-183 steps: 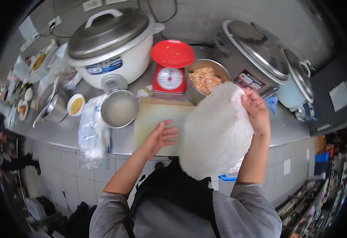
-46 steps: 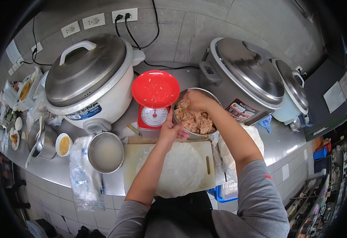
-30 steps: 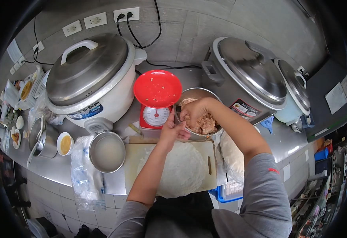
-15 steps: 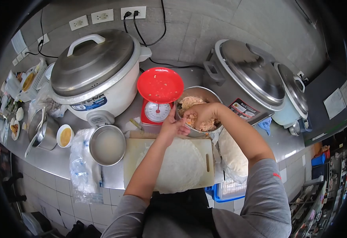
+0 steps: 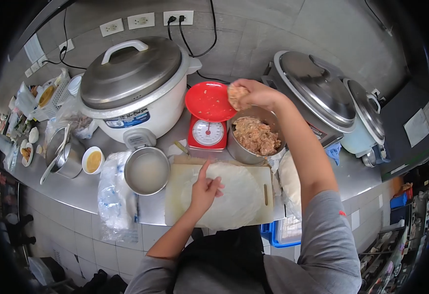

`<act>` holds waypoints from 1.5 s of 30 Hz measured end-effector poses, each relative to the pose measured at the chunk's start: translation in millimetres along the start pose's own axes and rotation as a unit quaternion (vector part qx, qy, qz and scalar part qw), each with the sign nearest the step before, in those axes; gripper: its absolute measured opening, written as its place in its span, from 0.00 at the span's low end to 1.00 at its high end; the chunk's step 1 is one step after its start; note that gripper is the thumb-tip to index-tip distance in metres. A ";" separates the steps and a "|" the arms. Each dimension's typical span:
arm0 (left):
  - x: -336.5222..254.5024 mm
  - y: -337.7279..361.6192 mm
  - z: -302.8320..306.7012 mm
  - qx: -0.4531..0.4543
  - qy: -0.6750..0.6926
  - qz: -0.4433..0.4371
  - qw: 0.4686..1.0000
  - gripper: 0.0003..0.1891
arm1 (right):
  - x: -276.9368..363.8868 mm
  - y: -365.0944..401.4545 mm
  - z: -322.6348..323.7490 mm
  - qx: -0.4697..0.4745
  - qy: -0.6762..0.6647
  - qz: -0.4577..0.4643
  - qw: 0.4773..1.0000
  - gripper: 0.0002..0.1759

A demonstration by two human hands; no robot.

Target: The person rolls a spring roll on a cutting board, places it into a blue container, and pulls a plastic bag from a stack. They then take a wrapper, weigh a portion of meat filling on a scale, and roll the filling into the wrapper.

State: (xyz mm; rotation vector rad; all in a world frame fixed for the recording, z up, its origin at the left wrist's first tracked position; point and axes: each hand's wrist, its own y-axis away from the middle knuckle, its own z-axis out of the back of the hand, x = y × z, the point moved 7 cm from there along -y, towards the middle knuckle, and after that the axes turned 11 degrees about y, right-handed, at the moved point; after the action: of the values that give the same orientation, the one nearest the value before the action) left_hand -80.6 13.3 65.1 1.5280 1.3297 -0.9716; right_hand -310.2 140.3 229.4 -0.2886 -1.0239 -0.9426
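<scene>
My right hand [image 5: 257, 94] grips a clump of minced filling [image 5: 237, 97] at the right edge of the red scale pan [image 5: 209, 102]. Below that hand, a metal pot [image 5: 241, 153] holds more of the pinkish filling [image 5: 257, 137] with orange bits. The kitchen scale [image 5: 207, 132] has a white dial, and small crumbs lie on its pan. My left hand [image 5: 205, 192] is empty, index finger stretched out and the others loosely bent. It hovers over round white wrapper sheets [image 5: 231, 196], which lie on a cutting board [image 5: 177, 176].
A large white rice cooker [image 5: 151, 117] stands behind left, another cooker [image 5: 317, 88] behind right. A pan of cloudy liquid [image 5: 147, 170] and a plastic bag [image 5: 114, 206] lie left of the board. A bowl of yellow liquid [image 5: 93, 160] and a metal pot [image 5: 72, 157] are farther left.
My right hand has lifted a clump of filling out of the pot and up to the scale pan. My left hand has drawn back from the pot's rim to above the wrappers.
</scene>
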 end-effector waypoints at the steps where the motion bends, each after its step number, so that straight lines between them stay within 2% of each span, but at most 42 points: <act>1: 2.0 13.3 10.9 -0.018 -0.008 -0.010 1.000 0.34 | 9.8 -10.0 -10.8 -0.024 0.101 -0.007 0.995 0.33; 3: 4.9 35.7 33.3 -0.055 -0.022 -0.031 0.998 0.33 | 31.2 -27.2 -29.6 -0.069 0.299 -0.018 0.952 0.33; 6: 7.7 56.7 60.4 -0.088 -0.055 -0.039 0.994 0.32 | 17.8 -61.1 -48.6 -0.140 0.443 0.010 0.886 0.32; 7: 9.4 61.1 66.9 -0.095 -0.059 -0.043 0.993 0.32 | 12.4 -65.2 -47.1 -0.185 0.445 0.028 0.876 0.27; 11: 17.2 69.6 76.8 -0.095 -0.077 -0.067 0.990 0.30 | 35.3 -45.3 -40.8 -0.184 0.489 -0.014 0.853 0.17; 15: 15.4 68.9 76.3 -0.092 -0.093 -0.075 0.989 0.30 | 52.2 -40.0 -29.2 -0.199 0.456 -0.032 0.867 0.17; 19: 16.1 71.7 78.4 -0.097 -0.100 -0.091 0.986 0.30 | 36.2 -56.5 -27.9 -0.204 0.227 -0.035 0.952 0.23; 22: 22.6 70.7 80.1 -0.098 -0.126 -0.097 0.982 0.30 | 37.2 -58.9 -39.8 -0.194 0.033 -0.049 0.979 0.28; 25: 29.1 70.8 81.7 -0.109 -0.142 -0.103 0.978 0.29 | 22.2 -71.2 -49.2 -0.198 -0.167 -0.066 0.964 0.29; 27: 29.4 70.6 81.5 -0.107 -0.152 -0.115 0.976 0.29 | -1.2 -86.6 -46.4 -0.192 -0.308 -0.077 0.929 0.28; 30: 26.7 70.7 80.3 -0.107 -0.159 -0.112 0.975 0.29 | -24.9 -91.9 -40.4 -0.194 -0.418 -0.048 0.886 0.23; 36: 21.3 70.8 77.3 -0.103 -0.180 -0.115 0.971 0.28 | -30.0 -80.5 -24.0 -0.163 -0.489 0.061 0.854 0.19; 39: 20.6 70.3 77.1 -0.102 -0.186 -0.118 0.970 0.28 | -30.9 -79.6 -36.2 -0.123 -0.484 0.039 0.865 0.18; 42: 20.0 71.3 77.7 -0.103 -0.182 -0.121 0.970 0.28 | -30.8 -76.9 -34.8 -0.148 -0.458 0.005 0.877 0.18; 45: 18.6 71.8 76.7 -0.103 -0.187 -0.131 0.968 0.27 | -15.6 -76.6 -13.1 -0.175 -0.468 0.046 0.865 0.18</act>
State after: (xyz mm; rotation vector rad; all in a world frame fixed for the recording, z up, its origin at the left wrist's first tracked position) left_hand -8.4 -57.5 31.2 0.9690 1.3262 -1.1781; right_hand -365.0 95.4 193.8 -1.1742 -1.6921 -0.8956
